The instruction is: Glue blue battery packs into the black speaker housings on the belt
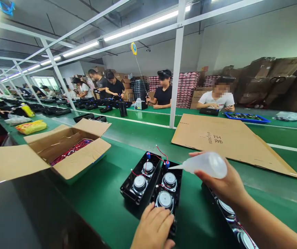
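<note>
My right hand (227, 183) is wrapped around a translucent white squeeze bottle (210, 165). The bottle is tilted nearly level, its thin nozzle pointing left beside a blue cylindrical component (167, 164) with red wires at the far end of a black speaker housing (179, 176). My left hand (155, 224) holds the near end of this housing, fingers over the edge by the lower round speaker (164, 200). A second black housing (130, 195) lies alongside on the left, also with two speakers and a blue component (148, 155). Whether liquid leaves the nozzle cannot be made out.
An open carton (81, 157) with red wire bundles stands to the left. Flat cardboard (216, 138) lies at the back right. Another housing with speakers (227, 209) sits under my right forearm. A white post (176, 76) rises ahead; several co-workers sit across the green bench (104, 186).
</note>
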Tool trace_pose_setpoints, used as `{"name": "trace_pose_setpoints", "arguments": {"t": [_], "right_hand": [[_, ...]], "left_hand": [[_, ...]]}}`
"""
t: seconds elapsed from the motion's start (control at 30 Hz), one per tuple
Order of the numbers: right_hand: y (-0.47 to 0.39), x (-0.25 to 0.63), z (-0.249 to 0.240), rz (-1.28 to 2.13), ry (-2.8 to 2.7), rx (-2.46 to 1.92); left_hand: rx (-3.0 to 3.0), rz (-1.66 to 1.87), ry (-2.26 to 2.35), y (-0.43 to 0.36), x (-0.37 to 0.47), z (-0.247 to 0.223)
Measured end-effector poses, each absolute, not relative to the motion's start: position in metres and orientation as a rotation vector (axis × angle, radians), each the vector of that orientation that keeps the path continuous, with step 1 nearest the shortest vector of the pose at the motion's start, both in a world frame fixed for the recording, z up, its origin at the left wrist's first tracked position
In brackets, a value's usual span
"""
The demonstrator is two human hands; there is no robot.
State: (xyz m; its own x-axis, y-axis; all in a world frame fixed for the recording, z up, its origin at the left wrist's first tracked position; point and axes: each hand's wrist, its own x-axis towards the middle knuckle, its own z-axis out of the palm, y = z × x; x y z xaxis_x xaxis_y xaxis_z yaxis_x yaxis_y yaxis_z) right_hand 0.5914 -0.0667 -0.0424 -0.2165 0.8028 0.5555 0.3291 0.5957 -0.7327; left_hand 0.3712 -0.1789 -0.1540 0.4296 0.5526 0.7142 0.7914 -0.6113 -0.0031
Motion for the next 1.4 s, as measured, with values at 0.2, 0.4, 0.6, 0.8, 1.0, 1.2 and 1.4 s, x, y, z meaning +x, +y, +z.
{"name": "trace_pose_setpoints", "arguments": {"t": [0.2, 0.4, 0.6, 0.8, 1.0, 1.2, 1.4], "right_hand": [[-0.048, 0.557, -0.057, 0.459, -1.953, -0.979], [-0.045, 0.537, -0.058, 0.424, -1.978, -1.117], [-0.041, 0.522, -0.06, 0.337, -2.02, -1.179], [-0.038, 0.512, -0.06, 0.205, -2.092, -1.152], [-0.042, 0.509, -0.061, 0.143, -2.113, -1.122], [-0.046, 0.513, -0.059, 0.207, -2.097, -1.128], [-0.045, 0.519, -0.059, 0.239, -2.041, -1.239]], "left_hand": [[-2.195, -1.185, -1.198, -0.17, 0.387, -0.175], [-2.115, -1.227, -1.174, -0.168, 0.387, -0.168], [-2.042, -1.252, -1.185, -0.167, 0.389, -0.161], [-2.042, -1.278, -1.2, -0.167, 0.388, -0.164], [-2.064, -1.276, -1.192, -0.167, 0.387, -0.166], [-2.088, -1.278, -1.174, -0.167, 0.384, -0.17], [-2.139, -1.271, -1.185, -0.167, 0.382, -0.174]]}}
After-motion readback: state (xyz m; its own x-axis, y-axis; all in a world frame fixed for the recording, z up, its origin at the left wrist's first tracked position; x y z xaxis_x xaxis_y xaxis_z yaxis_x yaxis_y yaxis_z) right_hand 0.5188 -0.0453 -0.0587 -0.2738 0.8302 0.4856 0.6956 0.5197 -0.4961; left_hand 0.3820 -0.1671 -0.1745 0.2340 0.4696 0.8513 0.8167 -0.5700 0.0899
